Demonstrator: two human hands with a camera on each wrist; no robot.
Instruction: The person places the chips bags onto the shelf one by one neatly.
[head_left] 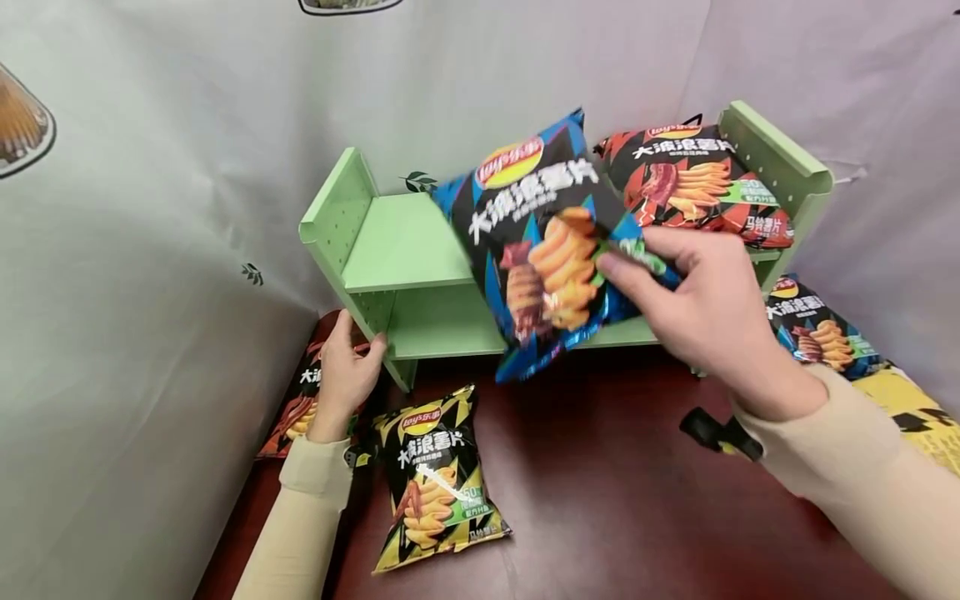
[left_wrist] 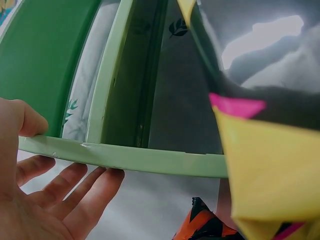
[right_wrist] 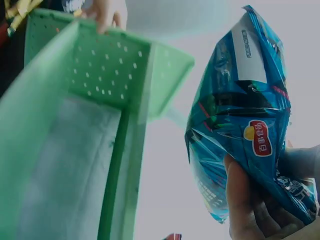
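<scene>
In the head view my right hand [head_left: 712, 308] pinches a blue and black bag of potato chips [head_left: 536, 225] by its right side, thumb on the front. The bag is tilted in the air before a light green two-tier shelf [head_left: 420, 242]. Seen from the right wrist, my fingers press into the back of the blue bag [right_wrist: 235, 105]. My left hand [head_left: 348, 367] grips the shelf's left side panel, with thumb and fingers on opposite sides of its edge [left_wrist: 140, 159]. A red bag of potato chips [head_left: 697, 179] leans on the upper tier at the right.
A yellow and black chip bag [head_left: 435, 483] lies on the dark red surface [head_left: 600, 467] before the shelf. Another red bag [head_left: 292, 408] is partly behind my left hand. To the right of the shelf lie another blue bag [head_left: 821, 329] and a yellow bag [head_left: 907, 408]. Pale cloth walls [head_left: 187, 208] surround the shelf.
</scene>
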